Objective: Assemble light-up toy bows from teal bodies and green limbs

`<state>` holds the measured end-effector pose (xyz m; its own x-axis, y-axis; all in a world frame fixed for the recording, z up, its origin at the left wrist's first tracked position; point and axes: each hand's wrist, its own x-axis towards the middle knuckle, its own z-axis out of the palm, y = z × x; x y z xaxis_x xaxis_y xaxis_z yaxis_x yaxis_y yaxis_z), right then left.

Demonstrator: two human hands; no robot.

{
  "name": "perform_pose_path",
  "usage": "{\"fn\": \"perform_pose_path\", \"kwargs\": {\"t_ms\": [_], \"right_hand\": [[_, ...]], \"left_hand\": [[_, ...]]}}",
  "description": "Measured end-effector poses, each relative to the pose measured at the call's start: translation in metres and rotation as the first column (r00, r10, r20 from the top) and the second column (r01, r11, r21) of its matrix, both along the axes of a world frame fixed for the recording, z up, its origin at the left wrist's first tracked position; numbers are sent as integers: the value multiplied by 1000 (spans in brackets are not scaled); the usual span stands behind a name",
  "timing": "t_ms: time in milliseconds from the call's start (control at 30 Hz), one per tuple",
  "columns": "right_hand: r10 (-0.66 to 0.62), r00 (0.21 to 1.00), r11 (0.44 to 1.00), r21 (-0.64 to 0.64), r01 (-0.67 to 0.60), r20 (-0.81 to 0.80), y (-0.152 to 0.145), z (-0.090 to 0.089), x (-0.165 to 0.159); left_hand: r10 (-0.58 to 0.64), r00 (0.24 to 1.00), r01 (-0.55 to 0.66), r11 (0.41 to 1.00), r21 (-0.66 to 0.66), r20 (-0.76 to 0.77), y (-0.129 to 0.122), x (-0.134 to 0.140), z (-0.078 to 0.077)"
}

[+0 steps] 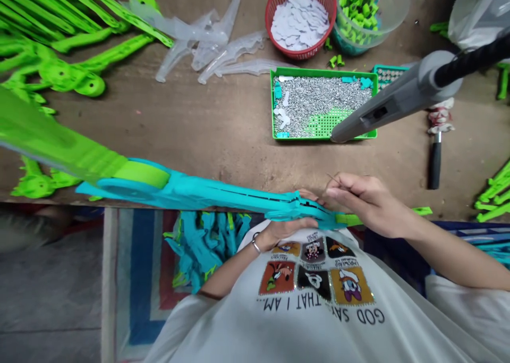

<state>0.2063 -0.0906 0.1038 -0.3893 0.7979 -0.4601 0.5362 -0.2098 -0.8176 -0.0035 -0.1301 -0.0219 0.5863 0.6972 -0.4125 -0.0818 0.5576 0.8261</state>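
A long plastic part, teal with a lime-green blade-like length on the left, lies level across my front at the table's edge. My left hand, with a bracelet on its wrist, is wrapped round its narrower right portion from below. My right hand is closed in a pinch just above the part's right end. A thin wire-like piece sticks out from its fingertips; its exact kind is too small to tell. A short green piece shows at the part's right end, beneath my right hand.
A green tray of small metal screws stands ahead, with a grey power screwdriver hanging over it. Behind are a red basket and a clear tub. A black-handled tool lies right. Green parts pile up left.
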Motion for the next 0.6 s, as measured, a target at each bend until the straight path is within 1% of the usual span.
{"fn": "perform_pose_path", "kwargs": {"t_ms": [100,233,367,500,600], "right_hand": [[-14,999,1000,28,15,-49,0,0,-7],[15,1000,996,86,-14,-11,0,0,-18],[80,995,986,145,-87,57,4,-1,-19],[142,984,977,142,-156,104,10,2,-20],[188,966,967,137,-213,177,12,4,-22]], "left_hand": [[9,1000,-9,1000,18,4,-1,1,5],[22,999,-21,999,47,-27,-1,3,9],[30,998,-25,997,68,-64,-2,3,5],[0,999,4,997,71,-55,-4,3,-2],[-1,999,6,997,81,-54,-5,3,-5]]}}
